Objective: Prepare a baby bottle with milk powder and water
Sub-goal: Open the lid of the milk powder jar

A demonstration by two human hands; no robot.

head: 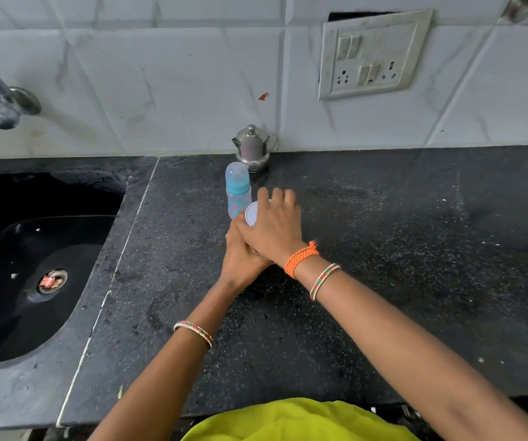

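Gripping white-lidded container (251, 214) on counter (383, 249): right hand (275, 227) clasps lid from above, left hand (242, 259) wraps body below. Baby bottle (238, 190) upright, touching behind.

A: Counter (383, 249): black speckled stone, polished. Small pot (252, 148) at its back edge: shiny steel.
B: Noted. Baby bottle (238, 194): translucent plastic, smooth. Wall tiles (160, 90): glossy, marbled white.
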